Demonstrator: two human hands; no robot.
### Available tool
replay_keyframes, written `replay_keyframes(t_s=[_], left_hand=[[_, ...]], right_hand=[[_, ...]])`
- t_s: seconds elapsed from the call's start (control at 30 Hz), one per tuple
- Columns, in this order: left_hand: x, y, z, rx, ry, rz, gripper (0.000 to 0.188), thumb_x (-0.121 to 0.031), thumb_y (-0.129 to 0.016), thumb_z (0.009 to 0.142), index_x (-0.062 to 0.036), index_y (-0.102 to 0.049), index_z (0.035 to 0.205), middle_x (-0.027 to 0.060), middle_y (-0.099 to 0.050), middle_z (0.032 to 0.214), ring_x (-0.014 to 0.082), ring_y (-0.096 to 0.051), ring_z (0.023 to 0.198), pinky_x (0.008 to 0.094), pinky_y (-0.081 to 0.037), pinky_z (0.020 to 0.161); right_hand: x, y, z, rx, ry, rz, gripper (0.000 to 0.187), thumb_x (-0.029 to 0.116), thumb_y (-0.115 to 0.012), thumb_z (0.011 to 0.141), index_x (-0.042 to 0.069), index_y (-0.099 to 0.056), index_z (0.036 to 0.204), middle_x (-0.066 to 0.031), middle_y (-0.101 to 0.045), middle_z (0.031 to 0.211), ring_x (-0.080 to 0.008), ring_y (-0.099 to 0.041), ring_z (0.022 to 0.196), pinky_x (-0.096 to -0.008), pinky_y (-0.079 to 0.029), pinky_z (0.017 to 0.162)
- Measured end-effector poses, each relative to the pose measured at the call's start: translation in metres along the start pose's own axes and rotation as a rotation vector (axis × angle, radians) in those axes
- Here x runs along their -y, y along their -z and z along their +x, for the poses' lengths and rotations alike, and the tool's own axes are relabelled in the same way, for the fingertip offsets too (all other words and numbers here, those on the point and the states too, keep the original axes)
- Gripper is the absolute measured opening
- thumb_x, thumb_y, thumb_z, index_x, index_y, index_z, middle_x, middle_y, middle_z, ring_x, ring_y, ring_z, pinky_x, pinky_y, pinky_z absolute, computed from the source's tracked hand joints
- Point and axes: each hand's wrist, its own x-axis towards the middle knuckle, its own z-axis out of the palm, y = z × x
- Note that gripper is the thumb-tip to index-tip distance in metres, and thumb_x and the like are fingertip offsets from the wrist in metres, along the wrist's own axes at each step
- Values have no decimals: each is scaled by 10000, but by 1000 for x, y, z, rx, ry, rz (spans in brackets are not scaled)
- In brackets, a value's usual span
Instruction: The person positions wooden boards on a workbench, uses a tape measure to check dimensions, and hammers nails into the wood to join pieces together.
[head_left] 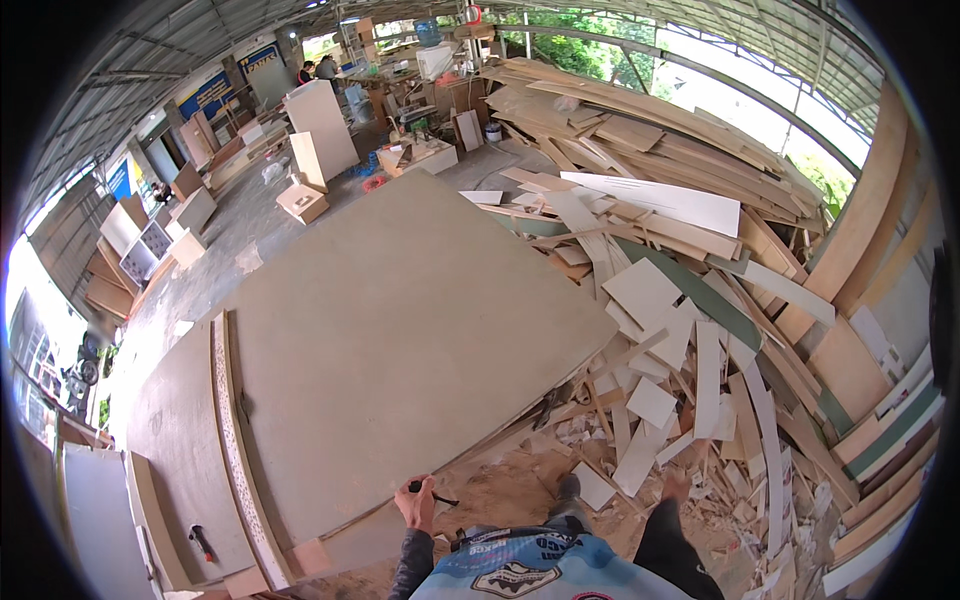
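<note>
My left hand (416, 503) is closed around a small black object (415, 486) at the near edge of a large grey-brown sheet panel (400, 320). A short dark strip (447, 500) sticks out to the right of that hand; I cannot make out what kind of tool it is. What looks like my right hand (676, 487) hangs low at the end of a black sleeve, over the scrap pile, apart from the panel. Its fingers are too small and blurred to read. A hammer-like tool with an orange-red handle (204, 545) lies on the panel's left part.
A long narrow board (232, 440) lies across the panel's left side. Wood and white board offcuts (650, 400) cover the ground on the right, with stacked planks (640, 140) behind. Cabinet pieces (322, 125) stand further back, and people (325, 68) are in the distance.
</note>
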Motion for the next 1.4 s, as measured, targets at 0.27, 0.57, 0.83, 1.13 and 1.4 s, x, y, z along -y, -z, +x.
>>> replay_keyframes(t_s=[0.27,0.57,0.83,1.13,1.4], left_hand=[[-30,-111,-35,-1,82,-246,169,-128,-718,830,37,-724,865,45,-667,712,132,-621,598,261,-487,572],[-53,-195,-55,250,220,-343,199,-165,-713,893,34,-710,906,64,-675,740,147,-644,623,266,-488,568],[-54,-187,-77,198,249,-335,195,-165,-701,900,30,-693,902,69,-664,751,154,-635,638,284,-491,599],[-36,-153,-92,89,317,-323,165,-142,-699,868,20,-689,838,51,-650,723,143,-616,610,278,-465,575],[-20,-132,-111,13,331,-335,162,-137,-697,866,16,-690,813,43,-653,705,136,-618,642,272,-476,602]], right_hand=[[255,17,29,-127,548,67,742,305,-722,817,-12,-412,1411,-252,-458,1405,-429,-377,1353,-487,-318,1142],[197,-90,-20,721,1088,-236,354,300,-734,778,49,-699,1025,-165,-698,941,-346,-674,892,-435,-538,780],[153,-106,-49,1167,1120,-171,318,362,-703,785,44,-704,795,-188,-705,840,-364,-677,822,-474,-522,733],[161,-110,-36,991,903,-324,323,377,-678,802,92,-772,922,-171,-732,954,-344,-699,937,-426,-544,871],[152,-142,-45,990,1087,-491,358,387,-673,775,87,-766,948,-190,-726,962,-370,-689,946,-453,-531,892]])
